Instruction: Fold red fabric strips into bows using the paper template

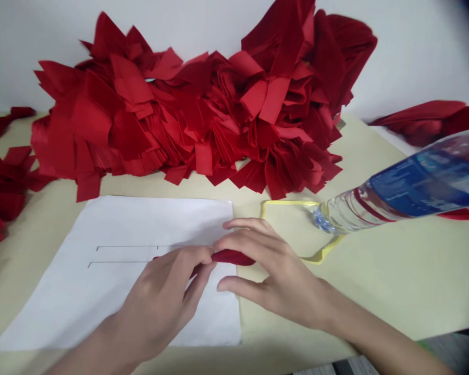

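tabletop [394,281]: two hands [164,291] [279,265], red piece [234,257], one bottle [406,182]

This looks like a small handcraft workplace, perhaps in a workshop; whether it is in a home cannot be told. A pale worktop [394,291] meets a plain white wall [410,62] at the far side. Red strips [187,120] lie heaped in bulk against it, with more at left and right. Nearer lies a paper [58,307] with ruled lines [127,247]; a drink bottle [426,177] is at right.
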Available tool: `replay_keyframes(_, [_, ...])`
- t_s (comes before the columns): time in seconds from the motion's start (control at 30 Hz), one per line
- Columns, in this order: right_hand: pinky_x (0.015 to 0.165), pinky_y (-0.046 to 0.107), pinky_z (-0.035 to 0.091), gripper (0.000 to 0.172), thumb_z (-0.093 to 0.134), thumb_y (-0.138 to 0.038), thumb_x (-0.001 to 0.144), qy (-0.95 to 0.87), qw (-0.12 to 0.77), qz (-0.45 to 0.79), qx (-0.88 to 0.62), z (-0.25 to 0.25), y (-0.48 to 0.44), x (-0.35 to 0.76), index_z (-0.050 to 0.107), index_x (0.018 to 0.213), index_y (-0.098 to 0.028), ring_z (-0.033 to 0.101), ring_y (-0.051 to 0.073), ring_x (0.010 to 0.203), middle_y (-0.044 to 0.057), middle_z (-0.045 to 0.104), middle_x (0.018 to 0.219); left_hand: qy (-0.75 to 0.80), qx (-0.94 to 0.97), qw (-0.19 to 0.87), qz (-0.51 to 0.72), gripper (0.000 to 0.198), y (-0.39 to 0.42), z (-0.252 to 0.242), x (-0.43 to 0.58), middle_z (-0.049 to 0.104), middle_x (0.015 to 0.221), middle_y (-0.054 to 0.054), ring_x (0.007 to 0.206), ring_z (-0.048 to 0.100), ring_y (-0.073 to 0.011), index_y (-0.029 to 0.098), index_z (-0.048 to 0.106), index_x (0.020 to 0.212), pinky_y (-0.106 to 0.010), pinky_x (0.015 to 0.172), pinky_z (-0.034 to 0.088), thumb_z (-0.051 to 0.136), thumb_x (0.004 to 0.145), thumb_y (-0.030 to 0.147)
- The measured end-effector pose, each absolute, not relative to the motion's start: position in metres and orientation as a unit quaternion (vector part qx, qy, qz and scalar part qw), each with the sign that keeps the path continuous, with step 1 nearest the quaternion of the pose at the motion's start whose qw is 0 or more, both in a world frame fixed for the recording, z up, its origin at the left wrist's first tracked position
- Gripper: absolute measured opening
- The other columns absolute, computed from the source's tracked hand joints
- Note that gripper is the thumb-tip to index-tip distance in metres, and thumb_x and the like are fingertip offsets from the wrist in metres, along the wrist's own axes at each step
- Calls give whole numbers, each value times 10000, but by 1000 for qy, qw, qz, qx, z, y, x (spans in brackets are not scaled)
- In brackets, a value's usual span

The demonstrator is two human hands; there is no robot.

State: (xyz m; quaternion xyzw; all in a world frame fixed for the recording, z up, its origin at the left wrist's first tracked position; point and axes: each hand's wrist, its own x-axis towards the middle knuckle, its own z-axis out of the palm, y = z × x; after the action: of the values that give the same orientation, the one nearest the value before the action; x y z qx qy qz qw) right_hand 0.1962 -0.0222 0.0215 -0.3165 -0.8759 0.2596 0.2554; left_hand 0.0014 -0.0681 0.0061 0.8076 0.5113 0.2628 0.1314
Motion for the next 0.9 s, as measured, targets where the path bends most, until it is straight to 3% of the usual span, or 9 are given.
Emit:
replay_keyframes(0.13, [930, 351, 402, 146, 522, -238, 883, -890, 261, 216, -306, 15, -23, 193, 582, 995, -166, 516, 180, 1033, 47, 644, 918, 505, 807, 132, 275, 222, -68, 3, 2, 703, 888, 3, 756, 689, -171, 264, 378, 991, -249, 632, 516, 525, 861, 158])
replay_keyframes(0.23, [856, 339, 429, 127, 498, -177, 875, -889, 260, 221, -306, 12, -21, 193, 576, 974, -168, 562, 164, 915, 44, 642, 885, 542, 767, 243, 242, 230, -62, 7, -1, 683, 983, -4, 865, 670, -189, 280, 388, 1054, -274, 693, 514, 523, 870, 256])
replay_keyframes(0.37, [804, 319, 432, 98, 518, -131, 824, -876, 268, 222, -335, 13, -17, 194, 575, 897, -164, 566, 155, 824, 33, 627, 820, 587, 669, 410, 199, 388, -47, 20, -13, 648, 1088, -14, 1029, 597, -235, 280, 446, 1088, -345, 873, 458, 647, 764, 354])
replay_keyframes(0.47, [792, 317, 433, 72, 531, -128, 804, -869, 268, 221, -353, 15, -17, 195, 564, 853, -169, 545, 153, 794, 29, 617, 806, 576, 611, 513, 181, 352, -37, 28, -23, 669, 1001, -17, 954, 607, -246, 259, 554, 1018, -333, 803, 473, 690, 711, 362])
replay_keyframes(0.6, [774, 299, 444, 61, 512, -156, 834, -850, 256, 279, -366, 16, -16, 197, 551, 877, -177, 553, 145, 806, 29, 614, 849, 548, 526, 616, 208, 228, -31, 25, -31, 669, 861, -19, 746, 620, -190, 221, 631, 918, -264, 614, 477, 637, 757, 382])
replay_keyframes(0.77, [718, 252, 475, 222, 579, -300, 826, -770, 211, 428, -423, 13, 2, 211, 555, 1020, -197, 594, 127, 841, 37, 609, 1014, 623, 512, 545, 230, 178, -26, 15, -35, 665, 774, 2, 665, 599, -164, 213, 650, 854, -245, 568, 452, 670, 716, 323])
replay_keyframes(0.9, [608, 229, 467, 213, 550, -309, 832, -740, 131, 493, -439, 15, 22, 227, 603, 999, -187, 572, 95, 674, 8, 626, 850, 636, 517, 522, 236, 216, -22, 10, -42, 690, 895, -15, 715, 621, -186, 225, 657, 906, -265, 583, 469, 657, 718, 330])
